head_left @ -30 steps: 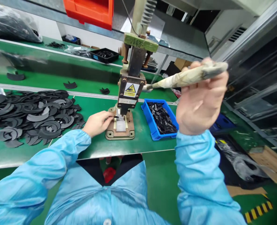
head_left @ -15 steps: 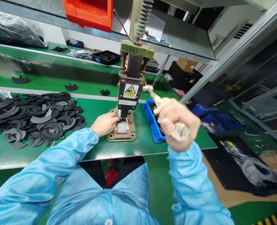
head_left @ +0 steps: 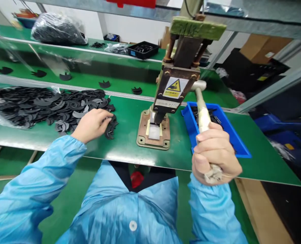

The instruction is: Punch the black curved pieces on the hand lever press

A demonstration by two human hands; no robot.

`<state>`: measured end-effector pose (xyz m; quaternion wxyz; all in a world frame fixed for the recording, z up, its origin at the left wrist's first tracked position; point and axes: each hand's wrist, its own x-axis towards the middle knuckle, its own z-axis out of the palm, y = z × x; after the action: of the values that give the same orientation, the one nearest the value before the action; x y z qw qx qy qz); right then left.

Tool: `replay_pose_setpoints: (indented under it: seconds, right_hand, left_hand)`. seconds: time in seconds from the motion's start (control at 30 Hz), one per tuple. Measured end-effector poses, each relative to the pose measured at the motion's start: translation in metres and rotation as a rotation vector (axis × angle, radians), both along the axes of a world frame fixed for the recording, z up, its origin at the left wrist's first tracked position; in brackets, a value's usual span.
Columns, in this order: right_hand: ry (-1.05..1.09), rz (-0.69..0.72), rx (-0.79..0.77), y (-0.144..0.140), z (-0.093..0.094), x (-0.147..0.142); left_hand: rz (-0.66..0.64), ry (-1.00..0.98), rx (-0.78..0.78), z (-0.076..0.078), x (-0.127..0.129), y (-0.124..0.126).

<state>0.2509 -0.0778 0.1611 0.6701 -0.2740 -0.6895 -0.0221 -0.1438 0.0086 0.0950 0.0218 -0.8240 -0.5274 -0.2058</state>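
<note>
My left hand (head_left: pixel 93 125) is over the near right edge of a pile of black curved parts (head_left: pixel 56 103). Its thumb and fingertips are bent together at a black curved part (head_left: pixel 111 128), and the fingers partly hide the grip. My right hand (head_left: pixel 216 154) is wrapped round the pale, tape-covered lever (head_left: pixel 203 113) of a hand press (head_left: pixel 177 81). Beneath the press ram, a pale metal block (head_left: pixel 154 131) sits on the base plate (head_left: pixel 140 132). No black part shows on that block.
A blue bin (head_left: pixel 238 144) of small black pieces stands right of the press, partly under the lever. Behind the worktop, several black parts (head_left: pixel 65 76) lie spaced along a green strip. A black tray (head_left: pixel 143 51) and a bulging plastic bag (head_left: pixel 58 28) are farther back.
My left hand has moved left, from beside the press ram to the pile's edge. My right hand still grips the lever, whose angle to the press has changed. The view has turned left.
</note>
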Motion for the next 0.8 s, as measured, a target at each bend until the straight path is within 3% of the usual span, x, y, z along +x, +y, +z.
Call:
replay_pose_setpoints:
  seconds: [0.07,0.17,0.3,0.53,0.7,0.8]
  right_hand:
    - [-0.003,0.000,0.012,0.000,0.000,0.001]
    - [-0.023,0.005,-0.001,0.000,0.000,0.002]
    - [-0.034,0.007,-0.008,0.000,0.001,0.003]
    - [-0.050,-0.007,-0.026,0.000,0.001,0.004]
    - [-0.049,0.005,-0.024,0.000,0.001,0.006]
    - [-0.042,0.008,-0.002,0.000,0.001,0.005]
  left_hand:
    - [0.018,0.055,-0.050,-0.009,-0.021,-0.021]
    - [-0.025,0.162,-0.117,-0.028,-0.031,-0.046]
    - [-0.086,0.247,-0.151,-0.039,-0.028,-0.050]
    - [-0.337,0.407,-0.184,-0.013,-0.022,-0.014]
    - [-0.423,0.524,-0.151,0.000,-0.025,-0.005]
    - [-0.422,0.424,-0.166,0.000,-0.025,-0.009]
